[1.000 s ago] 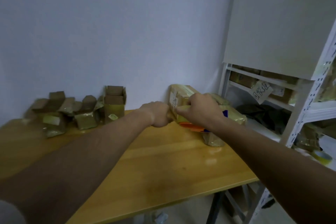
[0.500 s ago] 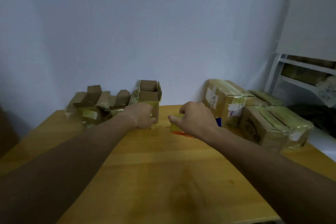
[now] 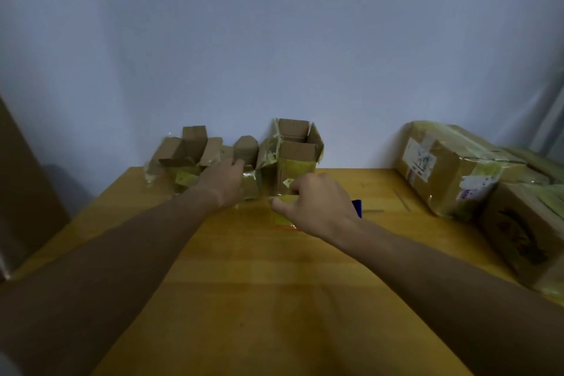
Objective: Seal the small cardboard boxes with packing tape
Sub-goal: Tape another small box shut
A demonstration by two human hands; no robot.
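The open boxes [image 3: 293, 159] stood along the counter's [image 3: 274, 299] far edge straight ahead of both hands, the left hand [image 3: 224, 183], fingers relaxed, resting on a low box [image 3: 248, 185] and nearer them, while the right hand [image 3: 314, 207] gripped the tape dispenser [image 3: 283, 210] (mostly hidden) just before the tall box.

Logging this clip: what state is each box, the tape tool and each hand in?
Tall box: upright, flaps open.
Small boxes: unsealed, flaps up.
Taped parcels: sealed.
Tape dispenser: on table, gripped.
Left hand: reaching to a small box.
Right hand: gripping dispenser.
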